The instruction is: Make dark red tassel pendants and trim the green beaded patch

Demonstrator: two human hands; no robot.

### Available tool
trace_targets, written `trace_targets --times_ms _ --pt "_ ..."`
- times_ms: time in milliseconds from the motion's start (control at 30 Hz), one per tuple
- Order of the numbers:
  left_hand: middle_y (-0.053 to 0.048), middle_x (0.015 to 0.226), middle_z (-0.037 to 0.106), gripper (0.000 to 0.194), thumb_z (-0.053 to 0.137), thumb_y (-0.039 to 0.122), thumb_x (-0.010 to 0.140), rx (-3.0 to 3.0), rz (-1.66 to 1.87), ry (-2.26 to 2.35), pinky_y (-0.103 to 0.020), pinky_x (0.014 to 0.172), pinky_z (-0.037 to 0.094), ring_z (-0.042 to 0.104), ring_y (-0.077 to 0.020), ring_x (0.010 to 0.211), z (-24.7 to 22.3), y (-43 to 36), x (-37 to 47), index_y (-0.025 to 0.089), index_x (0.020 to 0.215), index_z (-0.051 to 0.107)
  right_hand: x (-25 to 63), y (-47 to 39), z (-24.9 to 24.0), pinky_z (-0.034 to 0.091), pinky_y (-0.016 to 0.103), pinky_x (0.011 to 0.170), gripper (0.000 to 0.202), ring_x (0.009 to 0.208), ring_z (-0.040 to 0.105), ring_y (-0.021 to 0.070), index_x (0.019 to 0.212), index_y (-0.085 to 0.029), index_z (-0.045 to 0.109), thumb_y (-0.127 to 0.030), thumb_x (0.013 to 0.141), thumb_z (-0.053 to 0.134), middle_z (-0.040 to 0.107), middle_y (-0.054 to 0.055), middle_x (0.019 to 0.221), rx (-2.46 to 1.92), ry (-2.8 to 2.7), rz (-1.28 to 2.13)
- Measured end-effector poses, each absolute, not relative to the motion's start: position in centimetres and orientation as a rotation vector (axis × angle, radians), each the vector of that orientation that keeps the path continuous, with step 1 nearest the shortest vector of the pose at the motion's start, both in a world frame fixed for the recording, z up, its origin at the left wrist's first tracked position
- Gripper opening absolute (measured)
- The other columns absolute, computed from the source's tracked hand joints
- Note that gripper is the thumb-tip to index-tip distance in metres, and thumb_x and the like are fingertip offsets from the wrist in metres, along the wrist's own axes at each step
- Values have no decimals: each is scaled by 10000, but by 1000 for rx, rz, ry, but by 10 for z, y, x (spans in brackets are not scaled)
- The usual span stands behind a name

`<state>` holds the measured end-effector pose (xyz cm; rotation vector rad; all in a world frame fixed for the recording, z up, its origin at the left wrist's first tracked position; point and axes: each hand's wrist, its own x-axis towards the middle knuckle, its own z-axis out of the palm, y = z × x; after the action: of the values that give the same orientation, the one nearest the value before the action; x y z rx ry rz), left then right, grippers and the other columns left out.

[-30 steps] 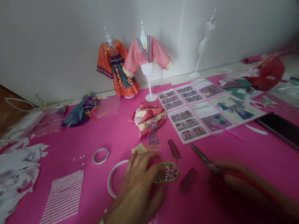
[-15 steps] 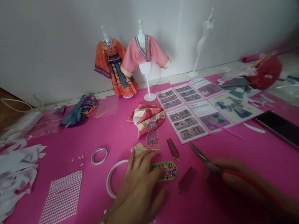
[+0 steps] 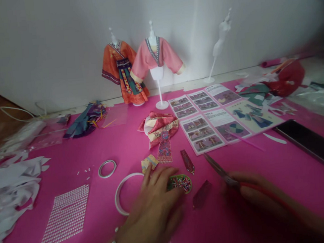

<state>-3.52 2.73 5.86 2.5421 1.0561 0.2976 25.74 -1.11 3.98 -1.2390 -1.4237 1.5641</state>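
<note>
My left hand (image 3: 157, 199) lies over the pink mat with its fingers apart, partly covering a green-rimmed tray (image 3: 188, 183) of small coloured beads. Just beyond its fingertips is a yellow patterned fabric piece (image 3: 149, 162). A large white ring (image 3: 118, 195) sits left of this hand. My right hand (image 3: 250, 189) is wrapped round red-handled scissors (image 3: 218, 167), whose blades point up and left. Two dark red pointed strips, one upright (image 3: 187, 162) and one slanted (image 3: 201, 194), lie between the hands. Red and cream fabric (image 3: 160, 127) is bunched farther back.
Two dressed mannequins (image 3: 125, 71) (image 3: 156, 57) and a bare one (image 3: 222, 36) stand at the back. Instruction sheets (image 3: 202, 133) and a phone (image 3: 311, 146) lie right. White scraps (image 3: 9, 195), a stud sheet (image 3: 65, 217) and a tape roll (image 3: 107, 169) lie left.
My left hand has shifted slightly right and toward me, uncovering more of the yellow piece and covering more of the bead tray. My right hand with the scissors has hardly moved.
</note>
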Motion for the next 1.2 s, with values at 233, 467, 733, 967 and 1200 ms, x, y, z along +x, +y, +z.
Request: trace_targets --times_ms 233,467,733,967,1200 --pt "-89 1352 538 176 544 150 917 2557 393 1150 -680 1172 169 433 -287 1345 51 28 -37 255 1036 618 257 -12 40 553 327 723 337 875 688 240 1150 -329 715 -546 946 557 740 38 974 -1182 -1317 1712" --pt "-71 1340 536 225 487 141 950 2543 387 1087 -659 1174 183 449 -260 1325 55 28 -35 277 1060 628 261 -16 36 550 355 739 360 848 667 249 1063 -301 720 -586 934 542 721 49 954 -1317 -1425 1569" --pt "-80 1359 543 229 488 147 949 2565 390 1205 -692 1160 184 461 -286 1317 50 31 -37 274 1051 649 257 -11 41 526 318 685 380 808 647 231 952 -248 711 -590 925 548 685 45 864 -1297 -1429 1605" --pt "-73 1343 565 209 468 152 966 2582 441 1215 -689 1137 258 509 -279 1272 50 32 -38 267 1040 625 260 -16 38 541 357 740 367 852 656 244 1054 -294 717 -592 928 544 701 46 929 -1335 -1424 1572" --pt "-81 1322 583 139 448 158 976 2593 536 1246 -675 1146 258 541 -258 1248 46 32 -41 231 905 543 258 -11 43 510 415 854 377 952 638 293 941 -250 745 -571 909 550 700 82 985 -1160 -1477 1412"
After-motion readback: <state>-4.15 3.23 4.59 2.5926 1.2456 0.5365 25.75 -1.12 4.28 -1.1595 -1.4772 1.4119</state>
